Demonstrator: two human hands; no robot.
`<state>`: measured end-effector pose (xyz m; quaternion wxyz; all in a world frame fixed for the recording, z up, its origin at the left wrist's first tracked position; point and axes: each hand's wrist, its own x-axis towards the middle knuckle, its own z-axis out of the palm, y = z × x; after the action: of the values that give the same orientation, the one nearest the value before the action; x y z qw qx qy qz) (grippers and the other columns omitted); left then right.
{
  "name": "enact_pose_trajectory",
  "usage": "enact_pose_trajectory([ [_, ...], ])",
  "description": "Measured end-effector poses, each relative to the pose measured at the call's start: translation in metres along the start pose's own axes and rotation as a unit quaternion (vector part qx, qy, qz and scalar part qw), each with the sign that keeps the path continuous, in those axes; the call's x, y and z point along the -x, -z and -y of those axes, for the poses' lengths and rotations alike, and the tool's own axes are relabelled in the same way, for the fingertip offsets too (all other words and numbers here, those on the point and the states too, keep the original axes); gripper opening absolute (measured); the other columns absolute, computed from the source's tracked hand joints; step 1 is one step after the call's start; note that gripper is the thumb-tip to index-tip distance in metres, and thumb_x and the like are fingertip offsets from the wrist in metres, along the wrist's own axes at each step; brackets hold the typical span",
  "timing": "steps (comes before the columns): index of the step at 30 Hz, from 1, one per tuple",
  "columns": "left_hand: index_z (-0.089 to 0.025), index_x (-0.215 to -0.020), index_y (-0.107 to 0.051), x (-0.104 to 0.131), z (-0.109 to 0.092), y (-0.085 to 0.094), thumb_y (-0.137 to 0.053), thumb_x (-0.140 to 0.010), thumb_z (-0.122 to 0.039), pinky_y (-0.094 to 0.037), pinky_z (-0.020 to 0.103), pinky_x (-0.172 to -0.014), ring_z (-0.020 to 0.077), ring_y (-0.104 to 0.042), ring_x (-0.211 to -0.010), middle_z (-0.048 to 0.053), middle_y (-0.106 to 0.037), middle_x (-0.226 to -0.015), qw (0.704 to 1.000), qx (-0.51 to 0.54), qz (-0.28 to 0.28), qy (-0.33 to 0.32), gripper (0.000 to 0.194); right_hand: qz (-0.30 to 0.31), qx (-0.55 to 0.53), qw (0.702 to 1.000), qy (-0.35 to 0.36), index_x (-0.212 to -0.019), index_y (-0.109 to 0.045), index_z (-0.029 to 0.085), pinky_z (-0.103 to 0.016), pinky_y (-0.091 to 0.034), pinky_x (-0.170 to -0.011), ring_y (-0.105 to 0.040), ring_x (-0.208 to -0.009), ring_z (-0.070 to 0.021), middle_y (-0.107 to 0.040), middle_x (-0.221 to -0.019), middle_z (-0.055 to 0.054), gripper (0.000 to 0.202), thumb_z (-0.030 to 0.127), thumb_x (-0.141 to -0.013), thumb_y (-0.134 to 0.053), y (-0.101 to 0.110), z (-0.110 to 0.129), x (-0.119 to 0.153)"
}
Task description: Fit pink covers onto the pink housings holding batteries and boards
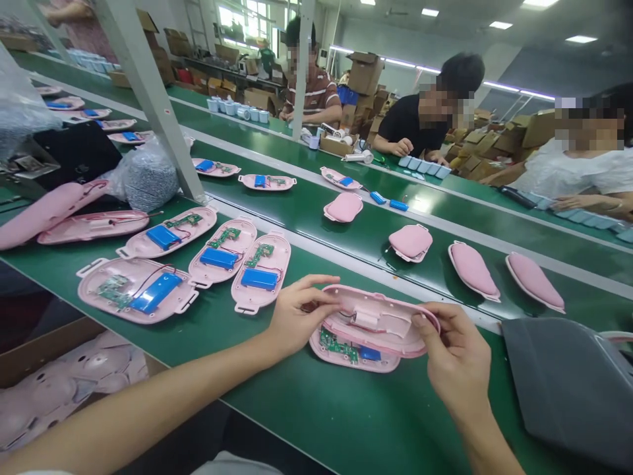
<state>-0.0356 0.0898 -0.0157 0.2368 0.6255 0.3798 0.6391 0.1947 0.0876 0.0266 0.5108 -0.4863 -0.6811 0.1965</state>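
Both your hands are at the pink cover [386,308], in front of you over the green bench [316,409], one at each end, apart from each other. Your right hand [457,349] has its right end clamped, thumb on the inner face, fingers behind the rim. Your left hand [297,315] brings thumb and index finger in at the other end; can't tell if they pinch the rim or the wire [349,315] there.

Key relation: cover over the pink base [341,364]. Long axes both run roughly left to right between your hands, right ends dipping toward you, near parallel. Cover sits up and shifted right, tilted so its hollow side faces you; the base's near edge shows below it, with the circuit board [339,344] and part of the blue battery [370,354] uncovered. Rims aren't lined up. Can't tell if the two parts touch. Your left hand is nearer the base, just beside its left end; your right is farther off, past its right end.
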Motion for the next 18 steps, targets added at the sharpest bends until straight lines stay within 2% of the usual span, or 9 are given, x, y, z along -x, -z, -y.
enact_pose_trajectory([
  [3, -0.019, -0.079, -0.072, 0.000, -0.002, -0.001, -0.076, -0.078, -0.013, -0.059, 0.025, -0.068, 0.0188, -0.073, -0.087, 0.007, -0.075, -0.103, 0.994, 0.070, -0.020, 0.078, 0.007, -0.011, -0.005, 1.000, -0.006, -0.090, -0.066, 0.018, -0.015, -0.044, -0.051, -0.055, -0.063, -0.0089, -0.062, -0.078, -0.002, 0.019, 0.037, -0.088, -0.067, -0.004, 0.000, 0.000],
  [5, -0.020, -0.089, -0.064, -0.001, -0.003, -0.002, -0.080, -0.076, -0.017, -0.059, 0.024, -0.063, 0.0168, -0.074, -0.076, 0.005, -0.076, -0.095, 0.973, 0.149, -0.033, 0.175, 0.020, -0.028, -0.009, 1.000, -0.011, -0.091, -0.066, 0.018, -0.016, -0.045, -0.054, -0.057, -0.065, -0.0097, -0.062, -0.080, -0.002, 0.020, 0.038, -0.087, -0.068, -0.008, -0.001, 0.000],
  [8, -0.021, -0.100, -0.054, -0.005, -0.002, -0.002, -0.086, -0.070, -0.026, -0.057, 0.022, -0.054, 0.0158, -0.072, -0.064, 0.000, -0.075, -0.078, 0.917, 0.239, 0.027, 0.317, 0.044, -0.064, -0.004, 0.998, -0.015, -0.093, -0.066, 0.017, -0.019, -0.048, -0.060, -0.059, -0.071, -0.0119, -0.063, -0.084, -0.003, 0.023, 0.040, -0.087, -0.068, -0.013, -0.005, -0.001],
  [10, -0.018, -0.096, -0.056, -0.008, -0.001, -0.001, -0.088, -0.067, -0.031, -0.059, 0.024, -0.055, 0.0178, -0.073, -0.067, 0.001, -0.073, -0.074, 0.896, 0.259, 0.064, 0.355, 0.045, -0.064, 0.008, 0.998, -0.016, -0.094, -0.065, 0.017, -0.022, -0.048, -0.062, -0.060, -0.073, -0.0134, -0.064, -0.085, -0.003, 0.026, 0.042, -0.089, -0.065, -0.014, -0.007, -0.006],
  [12, -0.016, -0.092, -0.059, -0.010, 0.000, -0.001, -0.089, -0.065, -0.033, -0.061, 0.026, -0.057, 0.0188, -0.073, -0.069, 0.002, -0.073, -0.078, 0.890, 0.264, 0.061, 0.366, 0.043, -0.025, 0.059, 0.998, -0.001, -0.097, -0.064, 0.018, -0.025, -0.047, -0.063, -0.061, -0.075, -0.0151, -0.066, -0.087, -0.003, 0.027, 0.044, -0.091, -0.060, -0.015, -0.003, -0.012],
  [14, -0.016, -0.090, -0.060, -0.010, 0.000, -0.001, -0.089, -0.065, -0.034, -0.061, 0.027, -0.058, 0.0189, -0.073, -0.070, 0.002, -0.074, -0.078, 0.890, 0.262, 0.053, 0.370, 0.042, 0.031, 0.143, 0.988, 0.049, -0.107, -0.063, 0.020, -0.029, -0.048, -0.071, -0.064, -0.084, -0.0186, -0.068, -0.098, -0.004, 0.030, 0.045, -0.092, -0.057, -0.018, 0.006, -0.021],
  [16, -0.016, -0.089, -0.061, -0.008, -0.001, -0.002, -0.088, -0.065, -0.034, -0.060, 0.027, -0.059, 0.0189, -0.072, -0.069, 0.003, -0.074, -0.076, 0.889, 0.259, 0.061, 0.374, 0.041, 0.088, 0.220, 0.963, 0.130, -0.116, -0.061, 0.020, -0.036, -0.046, -0.086, -0.063, -0.098, -0.0227, -0.068, -0.110, -0.005, 0.035, 0.044, -0.090, -0.058, -0.027, 0.019, -0.031],
  [18, -0.015, -0.089, -0.062, -0.006, -0.002, -0.002, -0.087, -0.065, -0.034, -0.058, 0.026, -0.058, 0.0179, -0.071, -0.065, 0.002, -0.073, -0.073, 0.889, 0.255, 0.066, 0.375, 0.039, 0.175, 0.282, 0.929, 0.167, -0.110, -0.062, 0.019, -0.038, -0.043, -0.089, -0.063, -0.096, -0.0236, -0.068, -0.104, -0.005, 0.030, 0.038, -0.086, -0.061, -0.039, 0.031, -0.039],
])
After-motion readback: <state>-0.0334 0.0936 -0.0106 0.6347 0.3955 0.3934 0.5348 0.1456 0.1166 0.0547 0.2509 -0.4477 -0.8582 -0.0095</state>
